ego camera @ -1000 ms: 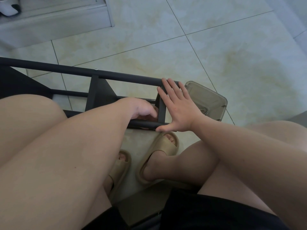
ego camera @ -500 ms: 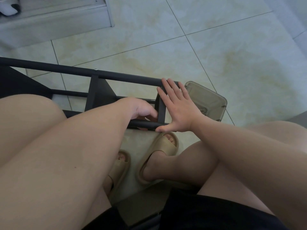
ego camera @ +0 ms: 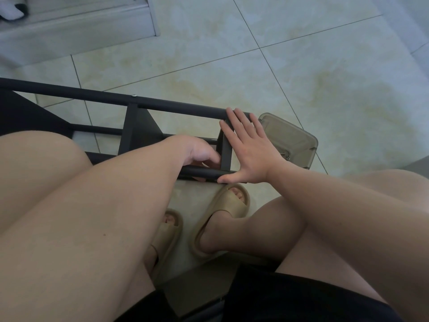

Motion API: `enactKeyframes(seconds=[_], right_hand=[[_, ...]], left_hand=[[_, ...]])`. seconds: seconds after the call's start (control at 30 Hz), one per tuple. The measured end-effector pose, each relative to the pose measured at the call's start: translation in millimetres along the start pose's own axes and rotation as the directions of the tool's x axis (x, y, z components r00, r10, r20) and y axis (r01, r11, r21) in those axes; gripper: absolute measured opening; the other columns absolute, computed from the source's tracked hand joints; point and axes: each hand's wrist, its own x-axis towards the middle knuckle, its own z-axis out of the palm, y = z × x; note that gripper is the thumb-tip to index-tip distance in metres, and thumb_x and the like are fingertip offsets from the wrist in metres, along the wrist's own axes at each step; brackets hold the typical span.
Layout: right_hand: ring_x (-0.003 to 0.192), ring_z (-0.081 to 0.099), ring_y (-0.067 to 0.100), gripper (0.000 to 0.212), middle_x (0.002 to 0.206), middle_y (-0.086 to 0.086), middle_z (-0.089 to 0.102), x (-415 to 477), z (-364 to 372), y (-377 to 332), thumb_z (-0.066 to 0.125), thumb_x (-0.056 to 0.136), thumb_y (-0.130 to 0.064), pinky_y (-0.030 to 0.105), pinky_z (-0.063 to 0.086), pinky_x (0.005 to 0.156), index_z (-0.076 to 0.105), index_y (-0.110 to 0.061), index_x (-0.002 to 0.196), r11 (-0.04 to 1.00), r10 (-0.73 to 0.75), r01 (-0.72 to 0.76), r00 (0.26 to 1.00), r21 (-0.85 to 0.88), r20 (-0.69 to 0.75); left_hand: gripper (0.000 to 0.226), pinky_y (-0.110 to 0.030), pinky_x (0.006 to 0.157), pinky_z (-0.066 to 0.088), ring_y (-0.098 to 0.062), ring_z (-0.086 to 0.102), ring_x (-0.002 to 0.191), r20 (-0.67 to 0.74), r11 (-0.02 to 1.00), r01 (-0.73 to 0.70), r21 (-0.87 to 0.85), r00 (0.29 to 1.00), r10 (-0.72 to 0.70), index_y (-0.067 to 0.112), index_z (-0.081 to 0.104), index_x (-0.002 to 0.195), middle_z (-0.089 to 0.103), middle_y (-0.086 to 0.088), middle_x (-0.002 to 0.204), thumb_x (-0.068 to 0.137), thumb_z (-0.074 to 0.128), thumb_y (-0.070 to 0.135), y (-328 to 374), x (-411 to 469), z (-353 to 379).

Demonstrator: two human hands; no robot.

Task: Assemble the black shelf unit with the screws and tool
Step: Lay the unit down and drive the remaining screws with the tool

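The black shelf unit (ego camera: 162, 105) lies on its side on the tiled floor in front of my knees, its long rails running left to right. A small screw head (ego camera: 134, 96) shows on the top rail. My right hand (ego camera: 250, 154) presses flat against the frame's right end with straight fingers, the fingertips on the top rail and the thumb at the lower rail (ego camera: 199, 174). My left hand (ego camera: 197, 152) reaches inside the frame beside the short end post (ego camera: 226, 154). Its fingers are curled behind the lower rail and mostly hidden. No tool or loose screw is visible.
A smoky clear plastic box (ego camera: 290, 140) sits on the floor just right of the frame's end. My feet in beige slippers (ego camera: 222, 219) are under the frame's near side. A grey raised step (ego camera: 81, 26) runs along the top left.
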Motion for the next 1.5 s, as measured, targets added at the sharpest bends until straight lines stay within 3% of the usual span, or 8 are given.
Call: enactKeyframes(seconds=[0.3,0.43,0.57,0.8,0.87,0.97,1.17,1.5], right_hand=[[0.156,-0.007,0.034,0.135,0.168,0.019,-0.004,0,0,0,0.035,0.067,-0.098,0.052,-0.004,0.125,0.011,-0.004,0.161,1.000,0.001,-0.001,1.000,-0.006,0.010],[0.156,-0.006,0.034,0.135,0.168,0.020,-0.003,0,-1,0,0.034,0.067,-0.098,0.052,-0.004,0.125,0.012,-0.004,0.161,1.000,0.001,-0.001,1.000,0.000,0.008],[0.156,-0.006,0.034,0.135,0.168,0.019,-0.003,1,-1,0,0.035,0.067,-0.098,0.053,-0.003,0.125,0.012,-0.004,0.161,1.000,-0.001,0.001,1.000,0.001,0.012],[0.156,-0.006,0.034,0.135,0.168,0.019,-0.003,0,-3,-1,0.037,0.067,-0.097,0.053,-0.004,0.125,0.012,-0.004,0.161,1.000,0.000,0.000,1.000,0.008,0.013],[0.156,-0.006,0.034,0.135,0.168,0.019,-0.003,0,-3,-1,0.037,0.067,-0.097,0.053,-0.004,0.125,0.012,-0.004,0.161,1.000,0.001,-0.002,1.000,0.004,0.018],[0.156,-0.007,0.034,0.135,0.168,0.019,-0.004,0,-3,0,0.037,0.067,-0.098,0.052,-0.004,0.125,0.011,-0.004,0.161,1.000,0.005,-0.005,1.000,-0.007,0.023],[0.156,-0.008,0.034,0.135,0.168,0.019,-0.005,0,-4,-1,0.037,0.067,-0.097,0.051,-0.005,0.125,0.010,-0.005,0.161,1.000,0.008,-0.007,0.999,-0.009,0.031],[0.156,-0.007,0.034,0.135,0.168,0.020,-0.004,0,-3,0,0.039,0.067,-0.097,0.051,-0.006,0.125,0.011,-0.004,0.161,1.000,0.006,-0.006,1.000,-0.003,0.024]], left_hand=[[0.017,-0.035,0.072,0.058,-0.023,0.074,0.076,0.095,0.996,-0.013,-0.089,0.995,0.022,0.015,0.075,0.094,0.076,-0.008,0.086,0.091,0.060,0.008,0,-1,-4],[0.015,-0.038,0.075,0.059,-0.025,0.071,0.092,0.043,0.996,0.010,-0.089,0.999,-0.006,0.017,0.075,0.101,0.076,-0.004,0.093,0.091,0.064,0.016,1,-1,-3],[0.022,-0.038,0.076,0.058,-0.028,0.070,0.085,-0.006,0.999,0.036,-0.025,0.999,-0.036,0.008,0.073,0.108,0.075,-0.010,0.090,0.089,0.066,0.016,2,-2,1],[0.018,-0.031,0.065,0.056,-0.022,0.071,0.068,0.064,0.998,0.008,-0.055,0.998,-0.005,0.014,0.078,0.078,0.074,-0.009,0.080,0.088,0.064,0.012,3,-7,-1],[0.019,-0.032,0.067,0.056,-0.021,0.072,0.072,0.073,0.998,0.007,-0.065,0.997,-0.003,0.017,0.079,0.080,0.075,-0.007,0.083,0.088,0.063,0.012,3,-8,-1],[0.013,-0.030,0.067,0.056,-0.017,0.071,0.070,0.005,0.999,0.018,-0.040,1.000,-0.018,0.016,0.076,0.083,0.075,-0.003,0.081,0.090,0.065,0.016,5,-10,1],[0.035,-0.019,0.048,0.042,-0.012,0.055,0.042,-0.087,0.995,0.008,0.095,0.996,0.000,0.014,0.063,0.055,0.059,0.001,0.051,0.089,0.067,0.018,7,-11,5],[0.037,-0.027,0.060,0.043,-0.017,0.053,0.055,0.015,0.999,-0.035,0.042,0.999,0.035,0.018,0.065,0.055,0.057,0.000,0.056,0.090,0.059,0.008,7,-14,3]])
